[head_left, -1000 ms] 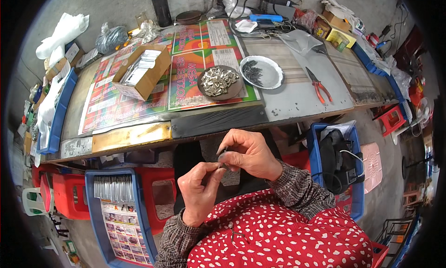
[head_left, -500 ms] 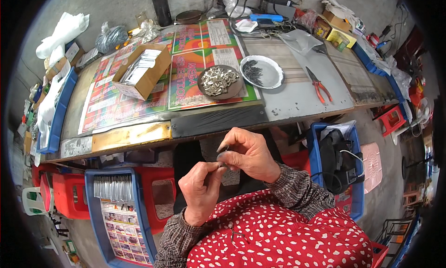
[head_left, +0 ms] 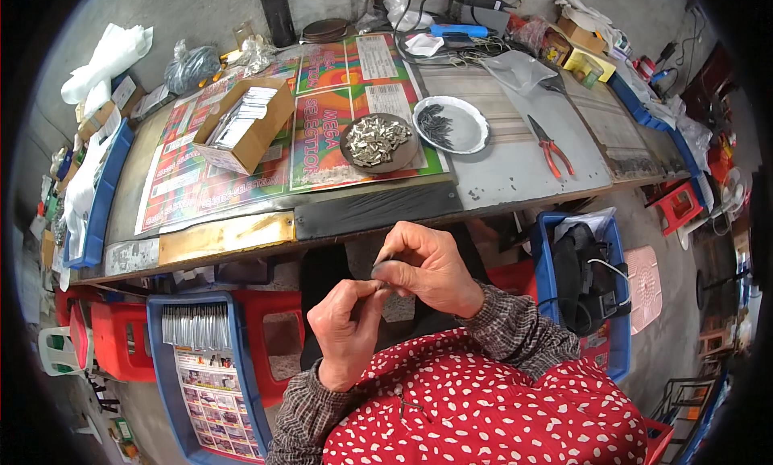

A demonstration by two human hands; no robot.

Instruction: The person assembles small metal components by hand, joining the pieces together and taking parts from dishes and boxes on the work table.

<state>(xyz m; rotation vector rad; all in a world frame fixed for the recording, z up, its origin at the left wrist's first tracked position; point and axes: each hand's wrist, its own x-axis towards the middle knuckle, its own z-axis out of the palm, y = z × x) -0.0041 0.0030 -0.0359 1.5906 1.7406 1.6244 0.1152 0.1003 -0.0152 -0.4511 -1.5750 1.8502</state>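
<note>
In front of the table edge, above my lap, both hands meet at the fingertips. My left hand (head_left: 345,328) is closed in a pinch, thumb against forefinger. My right hand (head_left: 433,270) is also pinched shut, its darkened thumb pressed to the forefinger and touching the left fingertips. Whatever lies between them is too small and too covered to make out. Closest on the table are a dark round dish (head_left: 351,161) heaped with small silver metal tubes (head_left: 377,140) and a white bowl (head_left: 475,143) with thin black pieces (head_left: 433,127) at its left side.
Red-handled pliers (head_left: 551,151) lie right of the bowl. An open cardboard box (head_left: 266,139) of thin silvery packets stands left. A blue crate (head_left: 165,376) with silver rods is at my lower left; another blue crate (head_left: 547,276) holding black items is to my right, near red stools (head_left: 121,336).
Both hands keep nearly the same place and pinch; the right fingers have shifted very slightly, and the view has moved a little.
</note>
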